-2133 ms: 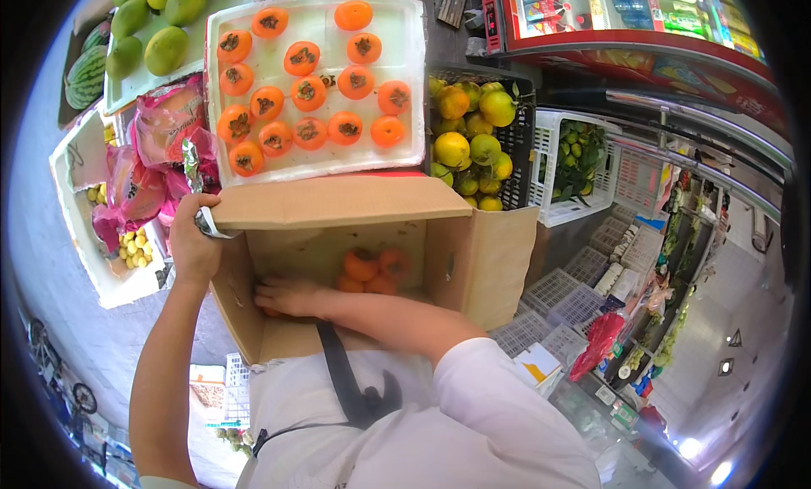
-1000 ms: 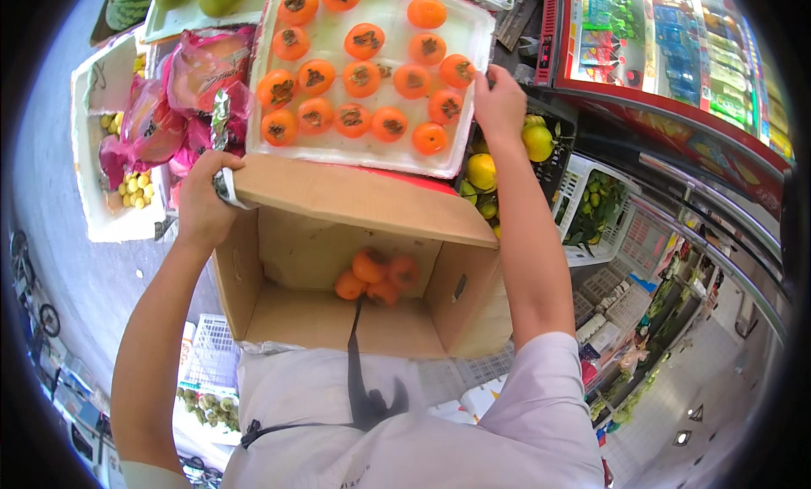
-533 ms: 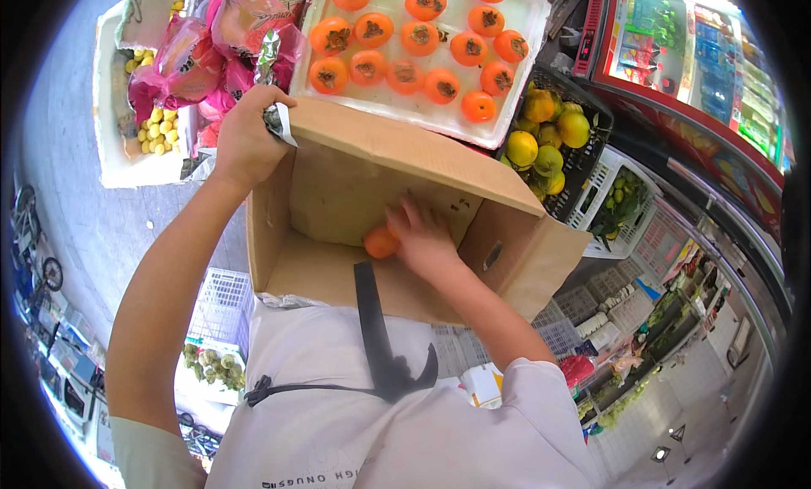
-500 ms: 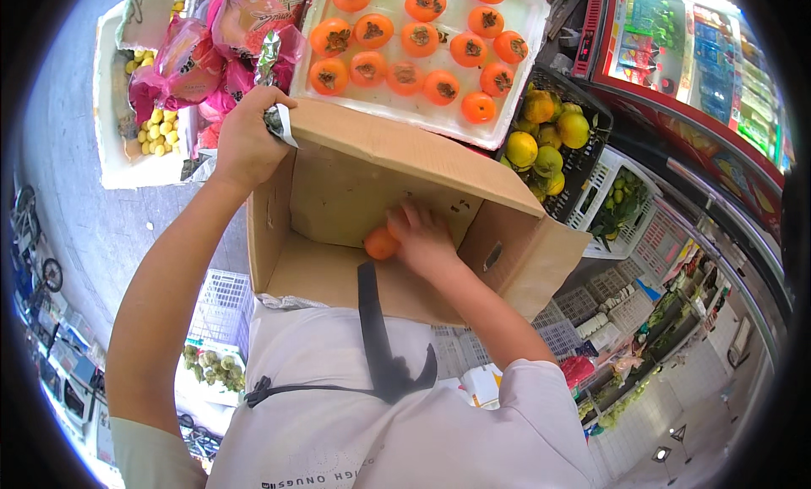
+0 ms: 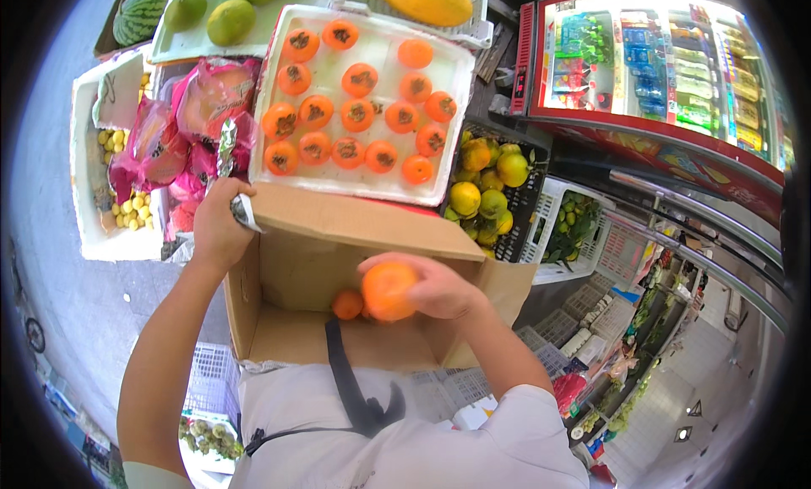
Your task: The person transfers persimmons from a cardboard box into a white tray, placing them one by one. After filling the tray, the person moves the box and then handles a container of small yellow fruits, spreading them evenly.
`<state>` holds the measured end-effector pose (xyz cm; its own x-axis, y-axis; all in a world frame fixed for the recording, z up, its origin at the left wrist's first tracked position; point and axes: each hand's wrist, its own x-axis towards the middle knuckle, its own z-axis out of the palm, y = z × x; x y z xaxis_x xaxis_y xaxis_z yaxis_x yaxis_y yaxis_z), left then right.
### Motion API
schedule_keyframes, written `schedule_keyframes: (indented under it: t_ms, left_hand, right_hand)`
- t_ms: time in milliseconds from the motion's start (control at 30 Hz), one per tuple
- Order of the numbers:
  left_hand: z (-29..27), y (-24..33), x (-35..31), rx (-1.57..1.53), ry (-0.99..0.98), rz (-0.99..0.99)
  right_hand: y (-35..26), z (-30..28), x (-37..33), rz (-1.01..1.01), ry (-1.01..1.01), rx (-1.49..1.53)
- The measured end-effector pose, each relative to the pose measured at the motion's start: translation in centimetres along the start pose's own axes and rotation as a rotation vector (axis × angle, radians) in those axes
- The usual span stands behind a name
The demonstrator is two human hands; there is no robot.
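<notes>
My right hand is closed around an orange persimmon, held over the open mouth of a brown cardboard box. At least one more persimmon lies inside the box, partly behind the held fruit. My left hand grips the box's upper left corner, where a strip of silvery wrap shows beside the fingers. Beyond the box, a white foam tray bears several persimmons, mostly with their brown leafy tops facing up.
Right of the tray stands a black crate of yellow-green citrus, beside a white basket of small green fruit. A red-framed drinks cooler is at the far right. Pink-wrapped fruit and a foam box of small yellow fruit are left.
My right hand has lifted a persimmon from inside the box up toward its opening. My left hand stays on the corner. The view has shifted, showing more beyond the tray.
</notes>
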<state>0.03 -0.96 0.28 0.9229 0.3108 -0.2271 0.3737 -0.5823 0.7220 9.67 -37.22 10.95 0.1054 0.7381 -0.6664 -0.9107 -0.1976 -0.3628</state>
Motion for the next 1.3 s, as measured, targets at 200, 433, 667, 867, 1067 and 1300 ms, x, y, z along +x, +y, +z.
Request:
schedule_keyframes:
  t_ms: [200, 433, 667, 867, 1067, 1300]
  left_hand:
    - [-0.4, 0.6, 0.0, -0.021, 0.014, -0.012]
    - [-0.2, 0.6, 0.5, -0.084, 0.009, 0.029]
    - [-0.5, 0.8, 0.2, -0.086, 0.040, 0.012]
    - [-0.2, 1.1, 0.8, -0.096, 0.014, 0.020]
    - [-0.7, -0.1, 0.1, -0.032, 0.023, -0.008]
    - [-0.3, 0.7, 0.6, -0.011, -0.006, 0.001]
  right_hand:
    - [-12.8, -8.3, 3.1, -0.587, 0.245, 0.132]
    - [-21.7, -23.3, 13.5, -0.462, 1.388, -1.043]
    - [-20.2, -22.8, 18.9, -0.290, 1.565, -1.296]
    - [-18.7, -21.2, 14.9, -0.568, 1.571, -1.242]
    - [-6.7, -3.9, 5.9, -1.203, 0.953, -1.348]
    - [16.9, 2.2, 6.7, -0.314, 0.597, -1.433]
